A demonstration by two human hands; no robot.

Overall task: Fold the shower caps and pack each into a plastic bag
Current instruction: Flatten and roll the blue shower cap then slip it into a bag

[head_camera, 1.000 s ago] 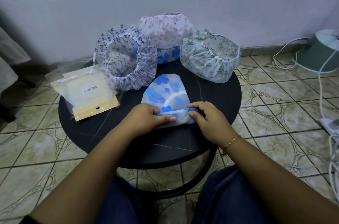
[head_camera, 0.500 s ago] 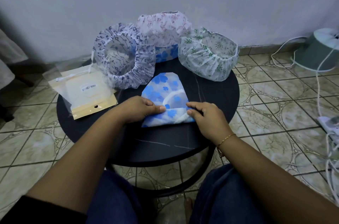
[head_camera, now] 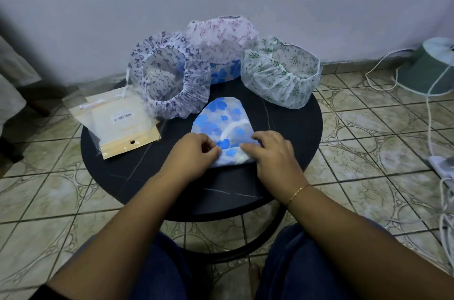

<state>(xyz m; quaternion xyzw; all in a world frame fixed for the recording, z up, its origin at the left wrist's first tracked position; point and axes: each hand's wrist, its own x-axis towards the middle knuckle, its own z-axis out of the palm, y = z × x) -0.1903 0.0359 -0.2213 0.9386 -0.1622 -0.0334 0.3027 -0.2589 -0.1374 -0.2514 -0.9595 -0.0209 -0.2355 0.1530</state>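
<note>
A round black table stands on a tiled floor in front of a pale wall, seen from above by a seated person whose two bare forearms reach forward over it. Near the middle of the table lies a blue-flowered shower cap, flattened and partly folded, its near edge turned over. The left hand rests on the near left corner of that cap with fingers curled, thumb and fingertips pinching the folded edge. The right hand, a thin gold bracelet on its wrist, presses on the near right corner, its fingers bent down onto the fold and gripping it. Behind the blue cap, at the far edge of the table, three unfolded caps stand puffed up: a navy-patterned cap to the far left, touching the blue cap's upper left edge; a pink-patterned cap directly behind, sitting on top of another blue-flowered piece; and a green-patterned cap to the far right. To the left of the blue cap, overhanging the table's left rim, lies a stack of plastic bags with a barcode sticker and a tan backing. On the floor well to the right of the table are a green object and white cables.
</note>
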